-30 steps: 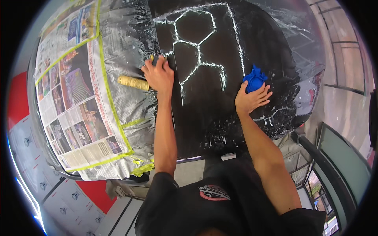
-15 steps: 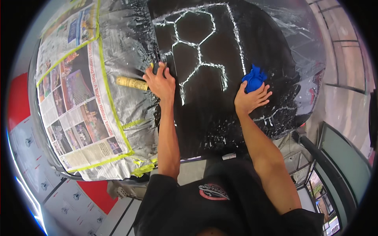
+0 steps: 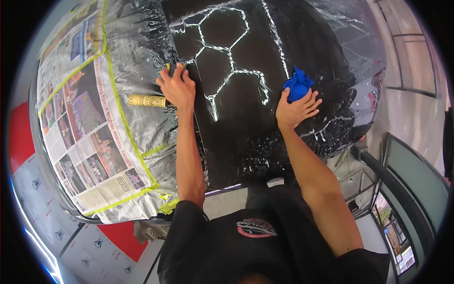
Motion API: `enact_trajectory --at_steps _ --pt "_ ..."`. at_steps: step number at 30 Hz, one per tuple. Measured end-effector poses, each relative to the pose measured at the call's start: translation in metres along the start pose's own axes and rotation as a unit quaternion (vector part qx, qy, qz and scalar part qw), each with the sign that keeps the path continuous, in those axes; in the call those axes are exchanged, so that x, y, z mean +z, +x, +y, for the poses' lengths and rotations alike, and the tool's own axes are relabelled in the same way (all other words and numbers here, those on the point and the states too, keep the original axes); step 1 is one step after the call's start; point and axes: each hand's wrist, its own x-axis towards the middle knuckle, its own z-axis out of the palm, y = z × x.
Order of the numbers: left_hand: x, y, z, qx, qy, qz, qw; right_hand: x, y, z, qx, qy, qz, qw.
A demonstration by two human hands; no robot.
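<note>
My right hand (image 3: 298, 111) presses a bunched blue cloth (image 3: 299, 85) onto a glossy black panel (image 3: 246, 151), thumb on one side and fingers spread at the other. White foamy lines on the panel form a hexagon pattern (image 3: 226, 49), with a straight white line (image 3: 275, 40) ending near the cloth. At the panel's left edge, my left hand (image 3: 178, 87) has its fingers curled over a small dark thing with a yellow bit; the hand mostly hides it. Just left of my left wrist lies a gold patterned cylinder (image 3: 147, 101); its right end is close to the hand.
Left of the panel, wet translucent plastic sheeting (image 3: 137, 57) covers the surface. Newspaper sheets (image 3: 75, 118) edged with yellow-green tape (image 3: 118, 104) lie beyond it. White splashes (image 3: 265, 163) dot the panel's near edge. A dark-framed glass door or window (image 3: 414, 175) stands at the right.
Panel, cylinder and newspapers have shifted left in view. Both hands are slightly farther up and left in the picture, still at the panel's left edge and on the cloth.
</note>
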Motion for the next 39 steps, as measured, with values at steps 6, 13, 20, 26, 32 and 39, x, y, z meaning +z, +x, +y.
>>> enact_trajectory --at_steps 6,13,20,26,32,39 --pt "-0.003 -0.017 -0.002 0.015 -0.006 -0.01 1.0 0.0 -0.006 0.003 0.007 0.0 -0.006 1.0" --pt "-0.004 -0.037 0.003 0.032 0.006 -0.001 0.999 0.001 -0.005 0.01 0.01 0.002 0.002 1.0" --pt "-0.007 -0.026 0.007 0.026 0.019 -0.015 0.999 -0.002 -0.004 0.005 0.011 0.005 0.022 1.0" --pt "-0.001 0.006 0.006 0.004 0.042 -0.015 0.999 -0.001 -0.006 0.002 0.008 0.006 0.015 1.0" --pt "-0.005 -0.033 0.001 0.017 -0.009 -0.01 1.0 0.003 -0.007 0.009 0.002 -0.006 0.017 1.0" --pt "0.002 -0.021 -0.004 0.012 -0.012 0.017 1.0 -0.002 -0.005 0.004 0.007 0.009 0.001 1.0"
